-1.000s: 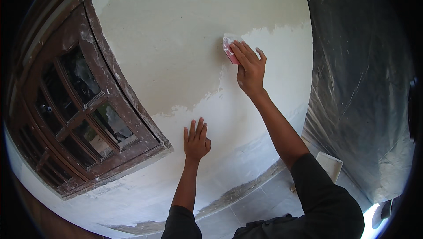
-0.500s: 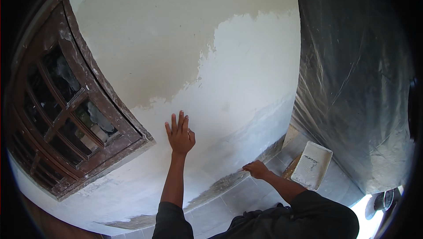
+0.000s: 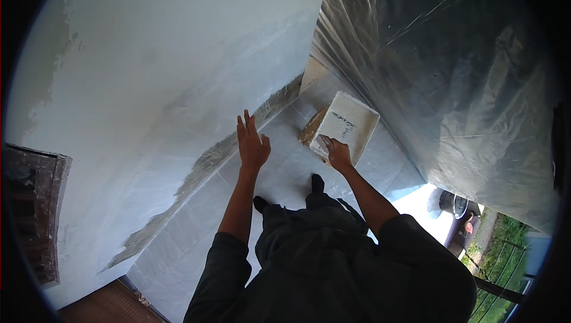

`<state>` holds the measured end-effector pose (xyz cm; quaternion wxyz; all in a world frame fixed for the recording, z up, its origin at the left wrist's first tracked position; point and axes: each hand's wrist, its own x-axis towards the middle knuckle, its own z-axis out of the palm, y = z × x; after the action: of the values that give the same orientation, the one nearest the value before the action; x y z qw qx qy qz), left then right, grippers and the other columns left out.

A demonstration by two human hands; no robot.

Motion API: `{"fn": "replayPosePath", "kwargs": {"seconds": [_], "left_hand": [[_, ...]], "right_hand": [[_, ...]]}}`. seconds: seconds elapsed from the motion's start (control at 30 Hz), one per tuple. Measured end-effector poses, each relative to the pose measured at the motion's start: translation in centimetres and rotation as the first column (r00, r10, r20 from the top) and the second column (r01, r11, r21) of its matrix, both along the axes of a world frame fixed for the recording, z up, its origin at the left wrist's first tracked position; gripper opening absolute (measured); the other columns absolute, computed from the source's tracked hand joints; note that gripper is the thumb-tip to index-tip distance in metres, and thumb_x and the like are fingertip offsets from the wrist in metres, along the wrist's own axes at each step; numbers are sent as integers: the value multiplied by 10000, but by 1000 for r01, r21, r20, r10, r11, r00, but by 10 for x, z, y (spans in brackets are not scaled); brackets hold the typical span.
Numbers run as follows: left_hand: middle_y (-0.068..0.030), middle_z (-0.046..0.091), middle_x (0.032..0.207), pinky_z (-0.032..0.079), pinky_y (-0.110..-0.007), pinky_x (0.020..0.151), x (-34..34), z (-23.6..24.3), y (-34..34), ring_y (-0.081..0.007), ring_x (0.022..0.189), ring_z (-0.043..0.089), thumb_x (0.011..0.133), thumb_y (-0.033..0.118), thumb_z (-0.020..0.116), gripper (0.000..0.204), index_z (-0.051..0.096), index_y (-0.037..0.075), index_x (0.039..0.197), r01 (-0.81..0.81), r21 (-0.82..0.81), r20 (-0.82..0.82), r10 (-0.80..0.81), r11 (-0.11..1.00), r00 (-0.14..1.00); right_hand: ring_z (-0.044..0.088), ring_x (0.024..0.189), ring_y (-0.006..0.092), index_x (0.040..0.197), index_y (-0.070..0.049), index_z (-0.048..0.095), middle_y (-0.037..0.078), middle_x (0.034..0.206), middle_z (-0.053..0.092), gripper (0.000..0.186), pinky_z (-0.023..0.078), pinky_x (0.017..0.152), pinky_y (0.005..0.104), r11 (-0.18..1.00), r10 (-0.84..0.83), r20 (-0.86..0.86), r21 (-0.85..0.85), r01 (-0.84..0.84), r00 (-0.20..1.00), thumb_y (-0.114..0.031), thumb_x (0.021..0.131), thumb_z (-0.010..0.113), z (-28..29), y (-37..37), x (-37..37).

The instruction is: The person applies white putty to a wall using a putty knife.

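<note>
My left hand (image 3: 254, 144) is raised before the lower part of the wall (image 3: 148, 79), its fingers stretched out and holding nothing. I cannot tell whether it touches the wall. At the near left edge of a white paint tray (image 3: 367, 122), my right hand (image 3: 339, 154) is closed on a small flat tool (image 3: 324, 142). Fingers hide most of this tool, so its exact kind does not show. Ridges and dark marks show on the tray's whitish, smeared bed. A brown block or box (image 3: 313, 126) shows beneath the tray's left side.
Grey tiles (image 3: 285, 144) cover the floor along a bare, rough strip (image 3: 205, 165) at the wall's foot. Clear plastic sheeting (image 3: 440, 85) hangs at the right. A brown-framed window (image 3: 50, 216) is at the left, a dark bucket (image 3: 453, 204) at the lower right.
My view has swung down and right. My right hand has gone from the wall's foot to the tray, still gripping the tool. My left hand stays open, now before a lower part of the wall.
</note>
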<state>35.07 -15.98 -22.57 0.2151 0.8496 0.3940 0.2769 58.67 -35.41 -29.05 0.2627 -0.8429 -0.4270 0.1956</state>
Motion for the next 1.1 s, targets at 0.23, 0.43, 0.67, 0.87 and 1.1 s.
{"fn": "replayPosePath", "kwargs": {"seconds": [0.23, 0.43, 0.67, 0.87, 1.1], "left_hand": [[-260, 258, 1633, 198, -540, 1250, 120, -109, -128, -472, 1526, 180, 814, 47, 585, 714, 350, -45, 1483, 77, -399, -95, -125, 914, 988], [-259, 269, 1626, 234, -535, 1239, 170, -191, -165, -488, 1512, 203, 825, 64, 600, 740, 321, -34, 1504, -9, -467, -95, -40, 884, 995], [-280, 272, 1616, 250, -541, 1229, 193, -263, -152, -512, 1496, 225, 818, 71, 614, 787, 281, -39, 1523, -45, -446, -116, -8, 894, 993], [-304, 296, 1596, 248, -554, 1225, 206, -288, -149, -535, 1481, 241, 804, 77, 633, 815, 266, -36, 1523, -35, -428, -90, -4, 903, 996], [-326, 294, 1585, 237, -580, 1221, 204, -291, -150, -555, 1466, 253, 782, 73, 641, 814, 283, -23, 1506, -19, -391, -60, -5, 920, 998]], "right_hand": [[668, 995, 450, 1277, -144, 682, 252, 1041, 705, 311, 532, 855, 491, 981, -193, -79, 2, 194, 978, -147, 1001, 538, -46, -71, 94], [695, 1102, 366, 1297, -97, 676, 218, 1158, 718, 335, 529, 950, 415, 975, -221, -95, -42, 218, 971, -70, 996, 532, -109, -75, 153], [708, 1036, 371, 1212, -88, 710, 197, 1091, 735, 321, 550, 911, 412, 986, -157, -29, 58, 158, 987, 14, 941, 569, -177, -26, 185], [711, 966, 374, 1155, -72, 718, 182, 1033, 739, 347, 566, 861, 442, 981, -20, 128, 196, -5, 992, 63, 856, 605, -209, 31, 193], [697, 910, 285, 1016, -86, 646, 49, 949, 739, 299, 531, 774, 454, 932, 114, 306, 297, -208, 945, 97, 782, 609, -227, 44, 165]]}}
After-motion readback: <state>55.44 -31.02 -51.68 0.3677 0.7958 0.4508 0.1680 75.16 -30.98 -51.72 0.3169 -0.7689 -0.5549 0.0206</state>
